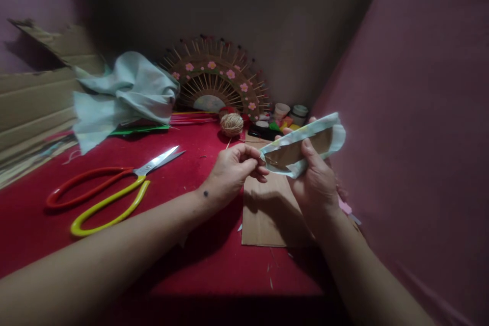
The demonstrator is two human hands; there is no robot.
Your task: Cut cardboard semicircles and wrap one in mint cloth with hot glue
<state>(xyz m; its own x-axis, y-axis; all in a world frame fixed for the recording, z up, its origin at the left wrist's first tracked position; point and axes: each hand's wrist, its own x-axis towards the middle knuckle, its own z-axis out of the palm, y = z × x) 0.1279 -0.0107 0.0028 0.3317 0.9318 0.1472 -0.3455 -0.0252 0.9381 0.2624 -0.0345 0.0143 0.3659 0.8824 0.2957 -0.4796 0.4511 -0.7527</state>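
My right hand (pixel 315 178) grips a strip of brown cardboard (pixel 301 148) edged with pale blue-green cloth folded over its rim. Its thumb lies on the cardboard face, and the other fingers are mostly behind. My left hand (pixel 239 168) pinches the cloth corner (pixel 263 157) at the strip's near left end, thumb against fingertips. The piece is held in the air, tilted with its right end higher. Beneath it, a flat sheet of cardboard (pixel 263 219) lies on the red table cover (pixel 214 260).
Large scissors (pixel 141 178) with red and yellow handles lie partly open at left. Behind are crumpled pale cloth (pixel 133 89), a twine ball (pixel 231 125), a decorated stick fan (pixel 214 66) and small tubs (pixel 281 110). Cardboard (pixel 36 97) stands at far left; a pink wall (pixel 412 127) bounds the right.
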